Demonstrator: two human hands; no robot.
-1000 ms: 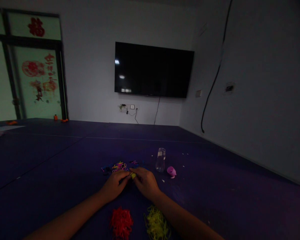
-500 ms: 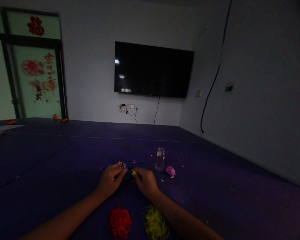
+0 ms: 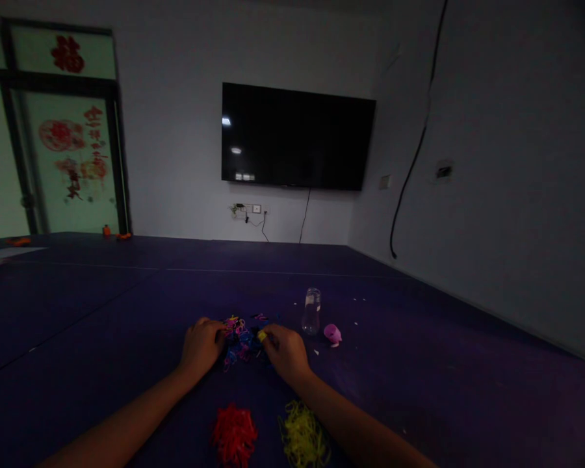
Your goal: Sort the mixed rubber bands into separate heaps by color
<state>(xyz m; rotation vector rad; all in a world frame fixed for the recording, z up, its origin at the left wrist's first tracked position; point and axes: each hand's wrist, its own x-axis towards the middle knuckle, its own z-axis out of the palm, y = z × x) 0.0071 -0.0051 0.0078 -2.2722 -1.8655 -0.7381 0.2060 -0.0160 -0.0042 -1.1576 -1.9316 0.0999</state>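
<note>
A mixed pile of blue, pink and black rubber bands (image 3: 241, 341) lies between my hands on the dark purple surface. My left hand (image 3: 202, 346) rests at the pile's left edge, fingertips against the bands, thumb a little apart and nothing visibly held. On the other side, my right hand (image 3: 286, 351) pinches some yellow rubber bands (image 3: 262, 335) between thumb and fingers. Closer to me are a heap of red rubber bands (image 3: 234, 434) and a heap of yellow-green rubber bands (image 3: 302, 435), the latter partly behind my right forearm.
Beyond my right hand stands a clear bottle (image 3: 311, 312), with a small pink cup-like object (image 3: 332, 335) beside it. White scraps (image 3: 316, 352) are scattered nearby. Orange objects (image 3: 123, 236) lie at the far left edge. A television (image 3: 297, 136) hangs on the wall.
My left hand has drawn back to the left, uncovering more of the mixed pile. My right hand stays nearly in place, still pinching the yellow rubber bands.
</note>
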